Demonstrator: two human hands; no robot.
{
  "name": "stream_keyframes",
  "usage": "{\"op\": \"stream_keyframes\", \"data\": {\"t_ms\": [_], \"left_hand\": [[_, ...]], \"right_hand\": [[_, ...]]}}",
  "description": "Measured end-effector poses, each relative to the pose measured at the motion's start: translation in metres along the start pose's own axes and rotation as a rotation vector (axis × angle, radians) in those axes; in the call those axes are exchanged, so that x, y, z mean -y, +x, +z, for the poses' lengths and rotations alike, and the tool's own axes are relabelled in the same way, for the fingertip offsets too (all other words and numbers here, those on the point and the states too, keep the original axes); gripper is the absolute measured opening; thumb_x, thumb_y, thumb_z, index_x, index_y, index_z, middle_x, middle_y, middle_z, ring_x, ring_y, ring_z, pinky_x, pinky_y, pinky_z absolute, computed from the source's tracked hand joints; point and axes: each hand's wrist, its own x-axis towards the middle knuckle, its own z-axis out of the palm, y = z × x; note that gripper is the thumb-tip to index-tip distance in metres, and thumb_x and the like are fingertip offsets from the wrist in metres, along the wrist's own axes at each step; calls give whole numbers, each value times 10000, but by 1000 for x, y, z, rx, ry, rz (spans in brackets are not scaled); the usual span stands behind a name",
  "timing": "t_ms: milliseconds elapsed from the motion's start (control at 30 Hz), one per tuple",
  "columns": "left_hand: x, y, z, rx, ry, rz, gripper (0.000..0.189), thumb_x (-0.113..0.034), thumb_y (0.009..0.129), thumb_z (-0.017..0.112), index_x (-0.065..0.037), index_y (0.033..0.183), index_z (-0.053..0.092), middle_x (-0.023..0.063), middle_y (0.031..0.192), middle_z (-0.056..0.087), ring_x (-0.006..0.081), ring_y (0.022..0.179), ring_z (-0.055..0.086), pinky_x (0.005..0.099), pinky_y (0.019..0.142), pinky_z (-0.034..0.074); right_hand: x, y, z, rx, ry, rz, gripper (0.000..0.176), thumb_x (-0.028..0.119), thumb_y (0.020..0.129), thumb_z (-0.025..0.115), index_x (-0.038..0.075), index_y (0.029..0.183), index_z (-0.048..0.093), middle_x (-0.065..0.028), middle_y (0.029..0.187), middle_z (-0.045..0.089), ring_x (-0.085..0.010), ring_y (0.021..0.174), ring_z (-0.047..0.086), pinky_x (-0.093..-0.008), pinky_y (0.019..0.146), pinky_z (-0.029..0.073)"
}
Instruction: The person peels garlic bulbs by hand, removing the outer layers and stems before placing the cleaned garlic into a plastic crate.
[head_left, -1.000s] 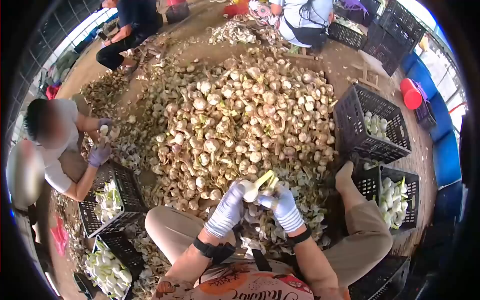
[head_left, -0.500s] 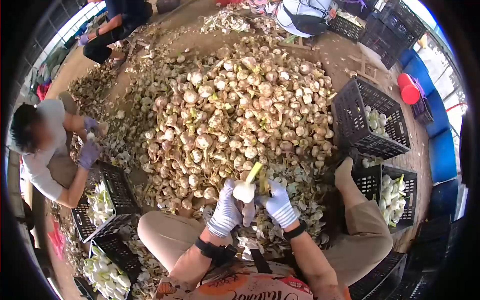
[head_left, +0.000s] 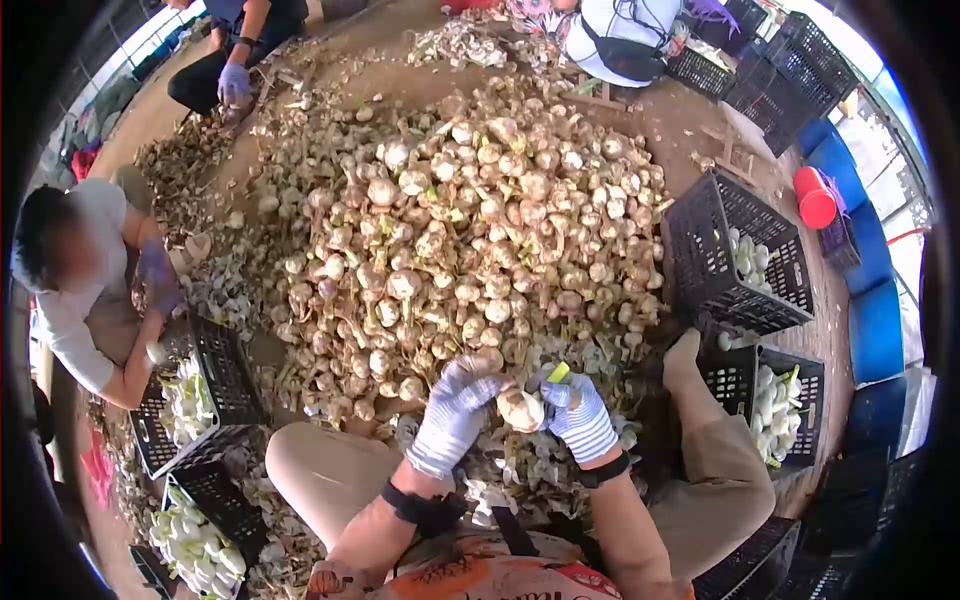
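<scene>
A garlic bulb [head_left: 521, 410], part white and part brown-skinned, is between my two striped-gloved hands above the loose skins. My left hand [head_left: 452, 412] has its fingers bent and closed against the bulb's left side. On the bulb's right, my right hand [head_left: 580, 418] is closed around its stem end; a short green piece [head_left: 558, 373] sticks up by the fingers. Some of the fingertips are hidden. Beyond the hands lies a large heap of unpeeled garlic [head_left: 480, 230].
Black crates with white garlic stand at the right [head_left: 740, 250], lower right [head_left: 815, 400] and left [head_left: 235, 375]. A person [head_left: 85, 290] sits at the left; others are at the back. Blue barrels [head_left: 875, 335] and a red container [head_left: 815, 197] line the right side.
The white long-stemmed bulb in my left hand is gone from view there; a partly brown bulb is now between my hands. The left co-worker's hands moved down, and the back-left person's hand lowered.
</scene>
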Motion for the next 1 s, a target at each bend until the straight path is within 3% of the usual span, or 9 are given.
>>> {"op": "stream_keyframes", "data": {"t_ms": [167, 233, 333, 533, 700, 767, 833, 900, 1000], "left_hand": [[-16, -4, 10, -4, 110, -6, 293, 88, 754, 614, -11, 1026, 567, 125, 884, 644, 200, 784, 627, 315, 749, 508], [-19, -6, 10, 37, 65, 25, 274, 89, 757, 610, -4, 1012, 576, 134, 868, 648, 196, 765, 630, 312, 743, 509], [-23, -6, 5, 53, 593, -27, 212, -57, 791, 647, -23, 999, 620, 105, 906, 640, 170, 799, 612, 303, 766, 488], [-16, -8, 9, 125, 658, -274, 282, -179, 818, 663, 5, 1027, 620, 36, 825, 636, 94, 734, 591, 249, 622, 527], [-13, -9, 12, 56, 457, -217, 133, -76, 798, 662, 5, 902, 640, 27, 796, 631, 93, 731, 592, 249, 653, 523], [-21, -14, 22, 312, 676, -60, 94, 8, 789, 636, 4, 883, 630, 24, 798, 634, 105, 737, 594, 247, 694, 505], [-21, -20, 28, 492, 729, -150, 85, -11, 783, 646, 3, 865, 627, 39, 815, 639, 114, 746, 585, 268, 683, 477], [-17, -23, 24, 710, 908, -202, 111, -17, 784, 637, -18, 895, 627, 62, 806, 633, 150, 741, 596, 282, 689, 478], [-6, -23, -11, 826, 1628, -197, 187, -223, 795, 636, -48, 862, 624, 112, 813, 623, 304, 781, 598, 394, 696, 474]], "right_hand": [[8, -2, -9, 47, 117, 31, 153, 101, 776, 645, -24, 857, 612, -43, 713, 613, -164, 639, 608, -276, 579, 501], [20, -4, -16, -105, -382, 37, 173, 125, 786, 642, -19, 880, 624, -36, 736, 618, -154, 678, 606, -281, 611, 490], [15, -2, -23, -2, -208, -50, 206, 163, 797, 646, -14, 899, 617, -31, 808, 618, -129, 715, 574, -273, 641, 472], [23, -7, -11, 300, 171, 38, 128, 75, 773, 604, -9, 870, 592, -40, 824, 589, -132, 757, 572, -264, 700, 472], [7, -2, -22, 73, 171, 46, 148, 102, 774, 620, -11, 867, 599, -52, 803, 603, -145, 713, 582, -270, 664, 481], [9, 1, -29, 39, -833, -114, 218, 118, 802, 641, -33, 945, 576, -81, 830, 626, -213, 756, 622, -349, 706, 526], [-22, 13, -53, -49, -649, -131, 200, 129, 813, 626, -23, 932, 573, -87, 831, 635, -237, 737, 633, -354, 679, 537], [-17, 17, -52, -173, 287, 189, 192, 151, 820, 622, 0, 929, 575, -79, 844, 637, -241, 719, 639, -344, 620, 537], [2, 17, -43, -340, 421, 154, 151, 169, 831, 611, 52, 921, 580, -62, 791, 638, -186, 643, 627, -295, 497, 508]]}}
